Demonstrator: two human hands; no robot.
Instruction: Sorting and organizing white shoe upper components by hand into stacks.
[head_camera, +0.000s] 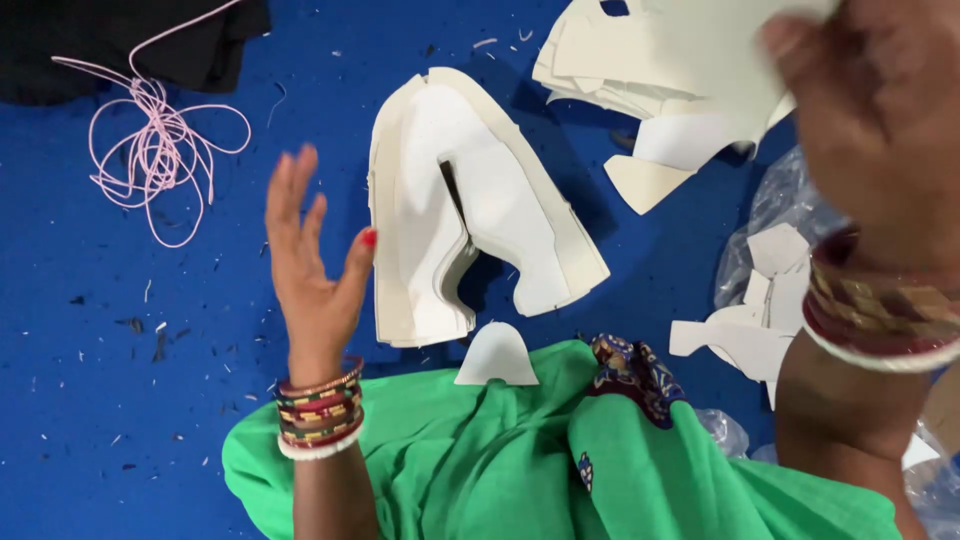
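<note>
My left hand (312, 262) is raised with fingers spread, empty, just left of a stack of white cut-out pieces (470, 210) with a U-shaped notch lying on the blue surface (120, 400). My right hand (880, 120) is close to the camera at the upper right, fingers closed on a large white sheet piece (700, 50) lifted above another pile of white pieces (640, 110). A small rounded white piece (497, 357) rests at the edge of my green garment (520, 460).
A tangle of pink cord (160, 150) lies at the upper left beside a black cloth (120, 40). Clear plastic bags with small white offcuts (760, 310) sit at the right. Tiny scraps dot the blue surface.
</note>
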